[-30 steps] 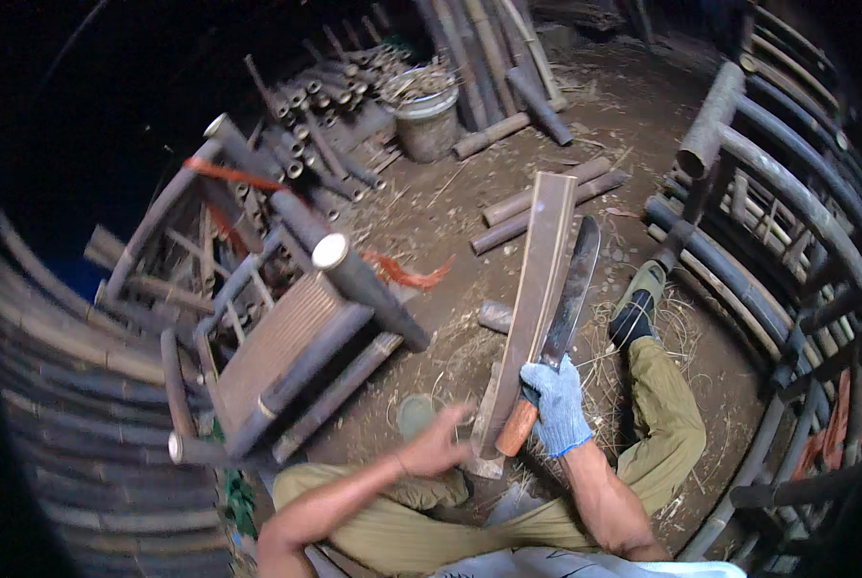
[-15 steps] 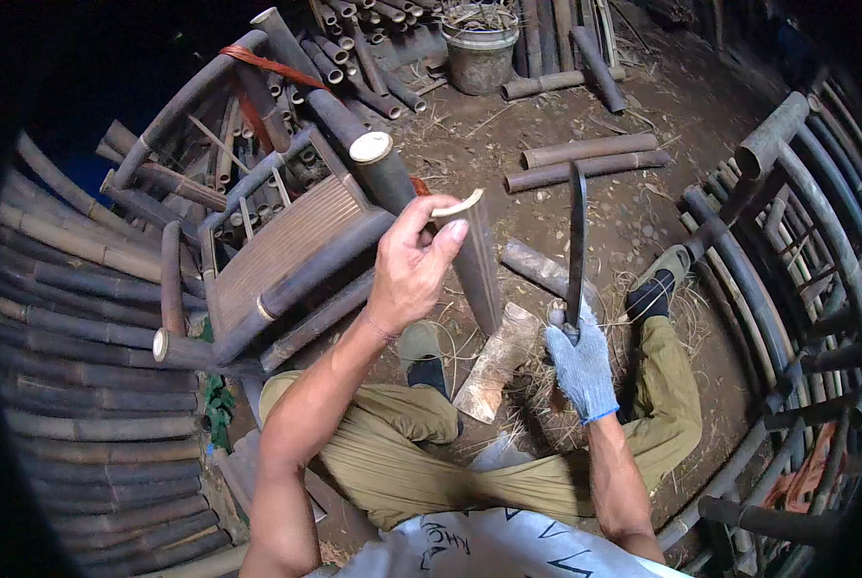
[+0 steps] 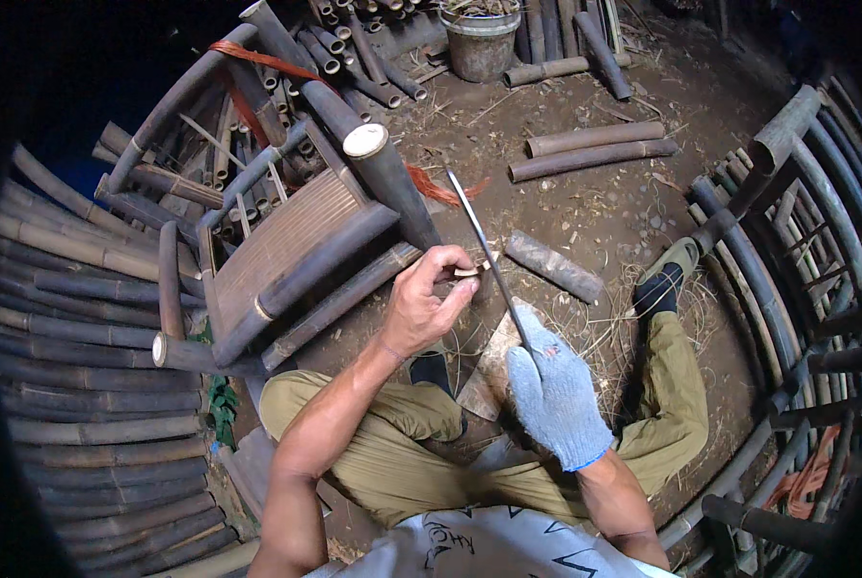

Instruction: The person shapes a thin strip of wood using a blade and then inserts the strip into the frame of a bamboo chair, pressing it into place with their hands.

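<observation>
Held by its top end in my bare left hand point(image 3: 431, 299) is a piece of split bamboo point(image 3: 481, 268); most of its length is hidden behind the fingers. My right hand point(image 3: 558, 397), in a blue-grey knitted glove, grips a long knife point(image 3: 481, 229) by its handle. The blade slants up and to the left, its middle right beside the end of the bamboo; whether they touch I cannot tell. Below the hands a pale wooden block point(image 3: 489, 354) lies on the ground between my feet, partly covered by the glove. Beyond it rests a short bamboo length point(image 3: 554, 265).
To the left stands a bamboo chair point(image 3: 286, 255) with orange ties, beside a row of dark bamboo poles point(image 3: 103, 371). Another bamboo frame point(image 3: 816, 222) curves along the right. Two bamboo pieces point(image 3: 595, 152), a bucket point(image 3: 481, 43) and stacked tubes lie farther off. Shavings litter the dirt floor.
My left hand has lowered and tipped the split bamboo, so its end now faces the blade. The right hand has come closer and left, and the knife has swung from upright to a leftward slant.
</observation>
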A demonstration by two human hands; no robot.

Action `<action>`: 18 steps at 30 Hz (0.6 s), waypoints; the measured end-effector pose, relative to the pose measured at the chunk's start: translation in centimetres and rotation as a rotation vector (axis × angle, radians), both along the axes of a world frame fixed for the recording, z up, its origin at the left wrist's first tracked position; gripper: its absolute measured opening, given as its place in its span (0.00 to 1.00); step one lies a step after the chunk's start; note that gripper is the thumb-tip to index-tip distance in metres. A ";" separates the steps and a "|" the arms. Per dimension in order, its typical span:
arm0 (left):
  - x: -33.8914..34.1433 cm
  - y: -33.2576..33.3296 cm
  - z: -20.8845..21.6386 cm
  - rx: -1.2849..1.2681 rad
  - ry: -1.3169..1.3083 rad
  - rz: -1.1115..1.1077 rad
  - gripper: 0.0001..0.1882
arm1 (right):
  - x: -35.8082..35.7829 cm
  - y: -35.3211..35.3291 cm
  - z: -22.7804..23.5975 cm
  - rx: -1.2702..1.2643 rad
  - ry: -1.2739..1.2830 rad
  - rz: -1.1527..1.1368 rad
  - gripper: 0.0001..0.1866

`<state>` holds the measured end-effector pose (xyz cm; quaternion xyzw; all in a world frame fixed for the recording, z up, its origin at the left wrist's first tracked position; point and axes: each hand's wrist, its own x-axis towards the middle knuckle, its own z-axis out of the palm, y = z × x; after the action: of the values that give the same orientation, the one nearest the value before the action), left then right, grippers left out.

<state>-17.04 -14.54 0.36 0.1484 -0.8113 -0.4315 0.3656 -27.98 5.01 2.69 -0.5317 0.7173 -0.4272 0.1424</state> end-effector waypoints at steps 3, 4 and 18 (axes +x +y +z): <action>0.0 -0.2 -0.5 -0.095 0.008 0.003 0.13 | 0.7 -0.9 -0.9 -0.018 0.041 -0.018 0.21; 0.1 -0.1 -0.4 -0.088 0.006 0.005 0.13 | 1.0 -1.0 -0.7 0.017 0.029 -0.027 0.19; -0.1 0.2 -0.1 -0.132 -0.007 0.002 0.15 | 1.4 -0.8 0.9 0.077 0.081 -0.001 0.24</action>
<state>-17.19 -14.32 0.22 0.1261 -0.8391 -0.3763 0.3721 -26.61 4.24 3.62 -0.5423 0.7388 -0.3775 0.1331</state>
